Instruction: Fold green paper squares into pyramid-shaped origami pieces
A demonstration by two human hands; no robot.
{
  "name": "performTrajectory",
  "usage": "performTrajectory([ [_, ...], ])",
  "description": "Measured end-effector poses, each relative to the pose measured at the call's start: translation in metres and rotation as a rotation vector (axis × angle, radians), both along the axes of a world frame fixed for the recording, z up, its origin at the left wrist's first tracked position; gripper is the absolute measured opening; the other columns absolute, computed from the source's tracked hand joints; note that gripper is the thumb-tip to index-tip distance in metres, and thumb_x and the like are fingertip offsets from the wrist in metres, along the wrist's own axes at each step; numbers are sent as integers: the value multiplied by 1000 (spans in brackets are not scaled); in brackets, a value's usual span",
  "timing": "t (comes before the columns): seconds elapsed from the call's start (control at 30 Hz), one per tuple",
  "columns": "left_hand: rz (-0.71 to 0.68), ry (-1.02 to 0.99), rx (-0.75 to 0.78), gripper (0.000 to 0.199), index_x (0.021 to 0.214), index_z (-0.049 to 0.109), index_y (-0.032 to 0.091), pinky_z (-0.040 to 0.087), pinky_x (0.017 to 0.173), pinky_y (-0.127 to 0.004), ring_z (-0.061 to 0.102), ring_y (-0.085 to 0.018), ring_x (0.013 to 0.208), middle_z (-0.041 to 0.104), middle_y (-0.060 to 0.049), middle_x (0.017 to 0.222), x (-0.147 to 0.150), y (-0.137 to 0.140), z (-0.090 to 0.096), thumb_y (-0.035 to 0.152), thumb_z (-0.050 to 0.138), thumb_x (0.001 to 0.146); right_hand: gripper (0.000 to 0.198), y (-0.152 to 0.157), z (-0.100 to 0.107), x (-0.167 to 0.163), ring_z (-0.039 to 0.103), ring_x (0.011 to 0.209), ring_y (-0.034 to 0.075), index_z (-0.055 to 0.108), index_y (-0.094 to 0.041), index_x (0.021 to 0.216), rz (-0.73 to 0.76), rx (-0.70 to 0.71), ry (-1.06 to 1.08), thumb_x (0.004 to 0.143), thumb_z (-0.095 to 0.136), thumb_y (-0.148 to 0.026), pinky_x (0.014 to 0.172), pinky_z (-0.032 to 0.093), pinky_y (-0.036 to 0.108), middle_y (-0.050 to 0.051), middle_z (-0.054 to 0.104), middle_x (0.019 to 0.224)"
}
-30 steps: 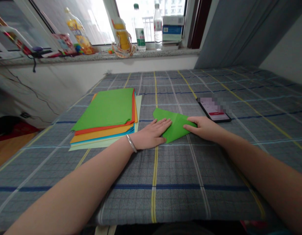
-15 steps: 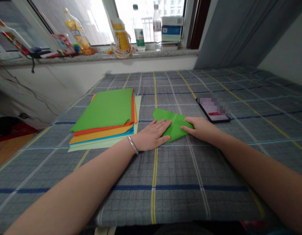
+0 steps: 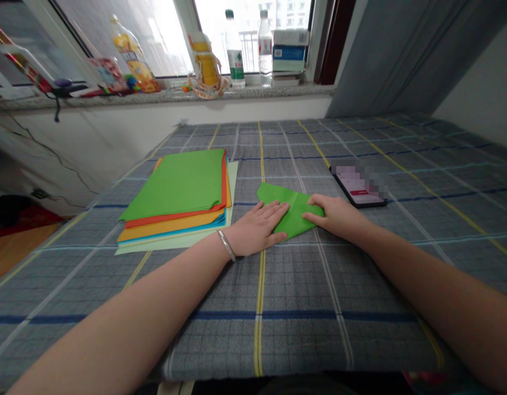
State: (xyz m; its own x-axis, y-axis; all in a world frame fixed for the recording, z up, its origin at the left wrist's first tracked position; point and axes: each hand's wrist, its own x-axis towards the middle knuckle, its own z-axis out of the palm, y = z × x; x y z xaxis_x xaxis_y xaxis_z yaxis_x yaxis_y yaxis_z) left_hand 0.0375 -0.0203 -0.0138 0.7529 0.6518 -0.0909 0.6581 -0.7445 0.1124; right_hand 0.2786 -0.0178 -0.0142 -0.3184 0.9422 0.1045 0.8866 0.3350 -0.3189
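L hand (image 3: 257, 229) flat on grn ppr (image 3: 295, 213) | R hand (image 3: 336, 216) also touching

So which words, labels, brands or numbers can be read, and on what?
None legible.
Yellow bottle, pink packet: too blurred.
Green-capped bottle: characters too small.
Bottle beside it: print too blurred.
Blue box: markings too small.
Phone: screen partly pixelated, text unreadable.
Folded green paper: no print visible.

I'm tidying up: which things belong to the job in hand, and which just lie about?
In the job:
- folded green paper, touched by left hand and right hand
- probably the stack of coloured rectangular paper sheets

Lying about:
- black-edged rectangular phone
- green-capped clear plastic bottle
- yellow-and-white bottle
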Motion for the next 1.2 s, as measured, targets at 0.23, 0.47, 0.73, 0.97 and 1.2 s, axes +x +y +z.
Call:
performTrajectory([
  [0.23,-22,-31,41,66,153,12,15,16,119,-46,19,-26,148,22,-16,159,-1,-1,-3,49,29,100,32,0,-4,0,66,80,22,61,-23,109,-41,43,21,83,63,-42,69,48,33,6,72,93],
  [0.47,-25,22,98,58,151,23,15,18,119,-47,19,-26,148,22,-13,160,2,-5,1,43,28,101,24,5,-10,4,64,102,22,71,-28,107,160,82,56,90,56,-36,88,48,35,2,71,110],
  [0.73,-7,-30,169,54,149,32,16,22,118,-48,26,-26,146,31,-11,157,6,-10,1,42,27,102,31,3,-7,1,65,92,21,71,-33,116,126,81,-45,92,52,-42,82,48,34,4,70,103],
  [0.97,45,-82,171,51,146,38,19,27,116,-48,36,-27,140,42,-11,150,13,-12,1,42,32,101,31,1,-3,-1,64,95,23,70,-36,117,104,59,-90,93,51,-42,81,48,34,4,69,105],
  [1.2,90,-90,153,55,142,42,16,25,117,-49,33,-28,142,41,-13,150,18,-13,0,49,40,98,31,0,-4,-2,65,98,23,68,-37,118,109,66,-94,93,51,-41,82,48,34,2,70,110],
])
